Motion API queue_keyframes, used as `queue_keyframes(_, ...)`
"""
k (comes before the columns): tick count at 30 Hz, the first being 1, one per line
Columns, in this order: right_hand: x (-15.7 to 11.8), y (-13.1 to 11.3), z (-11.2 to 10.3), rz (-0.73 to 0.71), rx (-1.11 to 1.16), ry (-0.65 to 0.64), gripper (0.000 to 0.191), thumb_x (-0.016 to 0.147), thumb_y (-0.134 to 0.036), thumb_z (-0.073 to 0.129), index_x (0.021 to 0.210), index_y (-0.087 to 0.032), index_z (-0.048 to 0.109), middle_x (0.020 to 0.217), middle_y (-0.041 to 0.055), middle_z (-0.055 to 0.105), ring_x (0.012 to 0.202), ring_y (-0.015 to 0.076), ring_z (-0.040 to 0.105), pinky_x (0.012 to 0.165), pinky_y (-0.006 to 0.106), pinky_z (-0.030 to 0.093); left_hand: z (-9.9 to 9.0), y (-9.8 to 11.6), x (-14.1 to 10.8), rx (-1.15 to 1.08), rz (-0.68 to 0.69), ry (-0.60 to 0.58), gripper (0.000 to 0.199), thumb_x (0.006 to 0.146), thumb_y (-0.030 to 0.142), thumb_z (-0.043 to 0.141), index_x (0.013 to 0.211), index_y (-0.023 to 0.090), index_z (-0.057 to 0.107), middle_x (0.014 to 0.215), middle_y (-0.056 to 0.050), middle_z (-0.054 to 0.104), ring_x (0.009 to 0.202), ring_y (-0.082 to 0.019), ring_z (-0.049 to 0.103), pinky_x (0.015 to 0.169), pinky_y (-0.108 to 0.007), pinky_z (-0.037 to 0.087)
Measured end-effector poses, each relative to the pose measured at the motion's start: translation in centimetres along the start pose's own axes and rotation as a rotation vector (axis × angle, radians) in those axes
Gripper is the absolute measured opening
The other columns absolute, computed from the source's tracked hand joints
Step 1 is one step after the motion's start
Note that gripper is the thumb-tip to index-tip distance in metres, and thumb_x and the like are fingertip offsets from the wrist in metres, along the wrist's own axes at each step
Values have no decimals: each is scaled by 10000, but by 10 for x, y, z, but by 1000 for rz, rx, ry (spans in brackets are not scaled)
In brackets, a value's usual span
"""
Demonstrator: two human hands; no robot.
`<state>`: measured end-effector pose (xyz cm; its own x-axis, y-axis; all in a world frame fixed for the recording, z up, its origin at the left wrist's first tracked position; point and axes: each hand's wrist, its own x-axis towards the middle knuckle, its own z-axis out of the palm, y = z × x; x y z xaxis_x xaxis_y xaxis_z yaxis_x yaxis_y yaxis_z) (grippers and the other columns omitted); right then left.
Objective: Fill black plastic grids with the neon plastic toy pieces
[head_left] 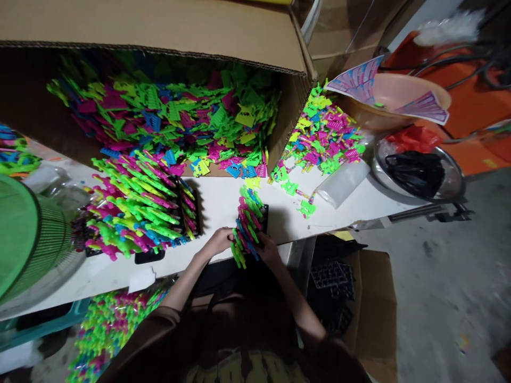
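Note:
In front of my body, a small black rack (264,211) stands on the white table, filled with upright bright plastic toy pieces (248,215) in green, pink, blue and yellow. My left hand (222,241) is closed at its left near corner, fingertips against the pieces. On the opposite side my right hand (268,250) closes around the near right end; its fingertips are partly hidden. Left of my hands, a larger block of similar toy pieces (136,205) stands packed in black racks. A yellow flat piece (253,183) lies just beyond the small rack.
A big cardboard box (159,24) of loose flat plastic pieces opens toward me. More pieces (319,135) spill right of it, near a plastic roll (344,182), a metal bowl (455,183) and a tan basin (423,88). A green basket (24,234) stands left. Below right, a carton (375,308) holds black frames.

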<state>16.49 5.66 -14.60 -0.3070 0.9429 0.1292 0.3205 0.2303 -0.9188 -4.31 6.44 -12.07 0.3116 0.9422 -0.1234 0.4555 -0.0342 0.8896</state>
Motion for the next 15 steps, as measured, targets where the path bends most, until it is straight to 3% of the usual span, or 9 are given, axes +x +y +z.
queue_keyframes(4, 1, -5, -8, 21, 33, -81, 191, 813, -248, 607, 962, -210, 721, 901, 45, 739, 824, 205, 691, 742, 314, 573, 2, -1, 0, 25, 28, 10, 179, 665, 71, 547, 540, 183, 484, 537, 54, 463, 586, -118, 466, 594, -226, 395)
queue_keyframes(15, 5, -5, -18, 52, 114, -147, 153, 788, -191, 608, 880, -188, 730, 842, 43, 718, 804, 193, 675, 725, 286, 541, 9, -1, -1, 26, 111, 78, 233, 744, 110, 589, 534, 189, 523, 581, 13, 547, 627, -152, 547, 650, -276, 452)
